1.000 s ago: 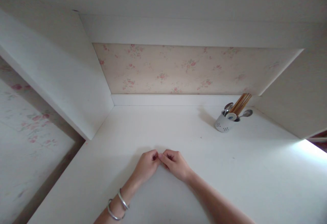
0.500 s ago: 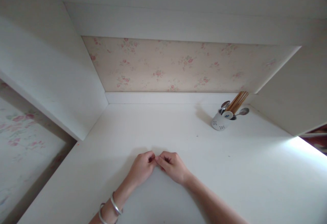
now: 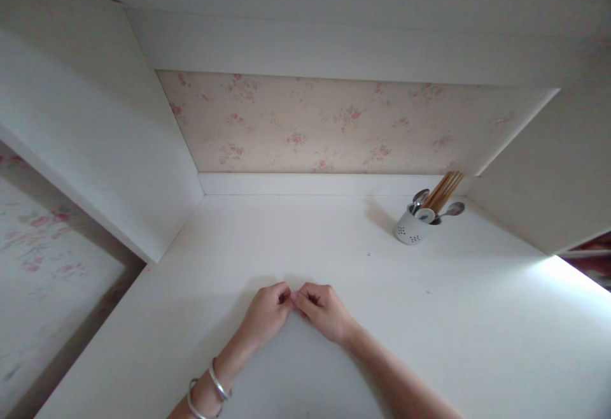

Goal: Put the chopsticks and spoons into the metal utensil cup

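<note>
My left hand (image 3: 268, 312) rests on the white tabletop (image 3: 267, 234), its fingers curled closed. Two silver bangles (image 3: 217, 381) circle that wrist. Against it, thumb to thumb, lies my right hand (image 3: 325, 312), also closed with the fingers folded under. The hands meet at the fingertips in the middle of the near part of the table. No object shows in either one; the undersides of the fingers are hidden.
At the back right stands a white perforated utensil holder (image 3: 407, 228) with wooden chopsticks (image 3: 445, 191), metal spoons (image 3: 456, 209) and a white-ended utensil (image 3: 424, 215). White panels (image 3: 143, 151) enclose the table left and right, with a shelf (image 3: 334, 43) overhead and floral wallpaper (image 3: 310, 123) behind.
The view has shifted very slightly. Both hands keep the same closed pose, touching at the same spot.
</note>
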`<state>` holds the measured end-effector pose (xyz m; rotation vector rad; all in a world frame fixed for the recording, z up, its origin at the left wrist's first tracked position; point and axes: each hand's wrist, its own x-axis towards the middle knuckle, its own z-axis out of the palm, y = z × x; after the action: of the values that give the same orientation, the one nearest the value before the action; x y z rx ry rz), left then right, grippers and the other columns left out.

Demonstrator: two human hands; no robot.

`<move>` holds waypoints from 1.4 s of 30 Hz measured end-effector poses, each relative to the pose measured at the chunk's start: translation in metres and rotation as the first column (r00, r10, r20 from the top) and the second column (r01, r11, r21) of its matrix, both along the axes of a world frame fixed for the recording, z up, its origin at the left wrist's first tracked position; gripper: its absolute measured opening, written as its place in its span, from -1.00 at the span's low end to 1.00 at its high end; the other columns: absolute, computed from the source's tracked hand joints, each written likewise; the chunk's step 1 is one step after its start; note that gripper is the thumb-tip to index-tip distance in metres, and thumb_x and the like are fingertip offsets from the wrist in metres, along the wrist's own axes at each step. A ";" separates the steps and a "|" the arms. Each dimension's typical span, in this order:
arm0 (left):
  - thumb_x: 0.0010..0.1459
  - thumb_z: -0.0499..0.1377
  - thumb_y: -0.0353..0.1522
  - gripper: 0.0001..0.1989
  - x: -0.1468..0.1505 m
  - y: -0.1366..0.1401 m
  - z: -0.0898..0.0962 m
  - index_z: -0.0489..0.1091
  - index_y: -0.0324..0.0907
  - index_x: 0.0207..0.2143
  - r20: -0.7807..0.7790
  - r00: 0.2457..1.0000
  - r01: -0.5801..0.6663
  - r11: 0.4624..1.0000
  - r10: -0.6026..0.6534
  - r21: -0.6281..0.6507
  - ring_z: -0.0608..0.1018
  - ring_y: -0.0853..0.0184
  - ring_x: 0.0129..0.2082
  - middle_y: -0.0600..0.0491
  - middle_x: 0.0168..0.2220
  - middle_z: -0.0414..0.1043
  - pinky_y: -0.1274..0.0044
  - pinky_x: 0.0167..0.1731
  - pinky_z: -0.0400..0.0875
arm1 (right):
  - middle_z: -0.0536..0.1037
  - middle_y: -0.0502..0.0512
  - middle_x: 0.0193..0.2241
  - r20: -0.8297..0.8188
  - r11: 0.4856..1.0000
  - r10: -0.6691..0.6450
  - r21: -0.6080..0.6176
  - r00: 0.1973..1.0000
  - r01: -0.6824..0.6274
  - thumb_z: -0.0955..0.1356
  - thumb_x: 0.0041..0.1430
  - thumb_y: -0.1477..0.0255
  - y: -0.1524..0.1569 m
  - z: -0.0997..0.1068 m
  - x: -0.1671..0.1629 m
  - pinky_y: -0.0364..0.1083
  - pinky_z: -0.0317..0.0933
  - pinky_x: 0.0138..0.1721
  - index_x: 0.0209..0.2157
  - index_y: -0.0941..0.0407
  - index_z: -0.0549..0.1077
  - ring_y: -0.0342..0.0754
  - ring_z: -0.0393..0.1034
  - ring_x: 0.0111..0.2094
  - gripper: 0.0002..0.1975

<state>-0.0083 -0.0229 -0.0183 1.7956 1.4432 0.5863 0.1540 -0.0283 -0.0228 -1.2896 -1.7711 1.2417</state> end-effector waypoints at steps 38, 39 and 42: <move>0.13 0.01 -0.29 -0.75 0.000 0.001 -0.002 0.19 -0.17 -0.58 -0.018 1.000 0.002 1.000 -0.002 0.019 0.26 0.41 -0.56 0.17 -0.62 0.21 0.58 -0.52 0.03 | 0.29 -0.09 -0.65 0.016 1.000 -0.002 0.020 1.000 0.002 0.24 0.25 0.19 -0.002 0.003 0.000 -0.21 -0.05 -0.55 -0.56 0.15 0.37 -0.23 0.09 -0.58 -0.59; 0.13 0.01 -0.29 -0.75 0.000 0.001 -0.002 0.19 -0.16 -0.58 -0.017 1.000 0.000 1.000 0.000 0.017 0.26 0.41 -0.56 0.17 -0.62 0.21 0.59 -0.52 0.03 | 0.29 -0.09 -0.65 0.017 1.000 -0.004 0.017 1.000 0.004 0.24 0.25 0.18 -0.002 0.003 0.000 -0.21 -0.05 -0.56 -0.56 0.15 0.37 -0.23 0.08 -0.59 -0.59; 0.12 0.01 -0.30 -0.76 0.000 0.001 -0.001 0.20 -0.16 -0.58 -0.013 1.000 0.003 1.000 -0.003 0.014 0.28 0.41 -0.56 0.16 -0.61 0.24 0.59 -0.52 0.04 | 0.27 -0.10 -0.66 0.024 1.000 -0.003 0.014 1.000 0.003 0.24 0.24 0.17 -0.001 0.003 0.000 -0.21 -0.06 -0.56 -0.57 0.15 0.37 -0.23 0.08 -0.60 -0.58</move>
<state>-0.0086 -0.0223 -0.0195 1.8146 1.4482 0.5857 0.1536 -0.0298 -0.0200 -1.3041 -1.7906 1.2148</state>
